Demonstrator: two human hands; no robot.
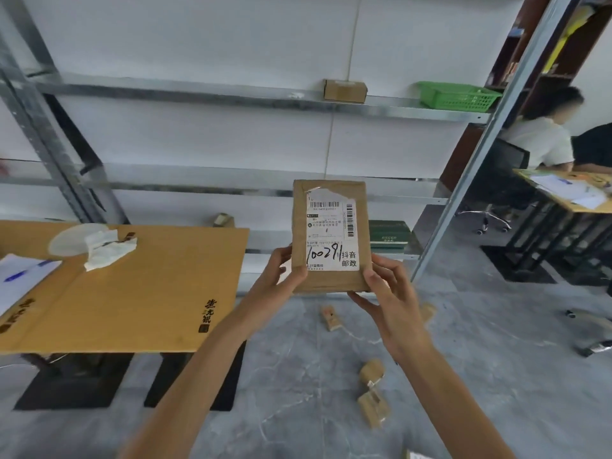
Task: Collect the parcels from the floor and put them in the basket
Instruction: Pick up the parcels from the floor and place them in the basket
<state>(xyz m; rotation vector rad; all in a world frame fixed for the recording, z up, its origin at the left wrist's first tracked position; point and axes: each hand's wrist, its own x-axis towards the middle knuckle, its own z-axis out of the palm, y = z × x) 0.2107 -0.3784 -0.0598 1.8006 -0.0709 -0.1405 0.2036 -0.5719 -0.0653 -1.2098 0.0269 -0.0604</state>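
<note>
A flat brown parcel (331, 236) stands upright in the air between both hands, its white label facing the camera. The left hand (281, 273) grips its lower left edge, thumb on the front. The right hand (390, 299) holds the lower right corner, fingers curled behind it. Below the hands, smaller parcels (371, 372) lie scattered on the grey floor (480, 376). The green basket (458, 96) sits on a metal shelf (198, 91) up to the right, well apart from the held parcel. A table (132, 286) stands left.
</note>
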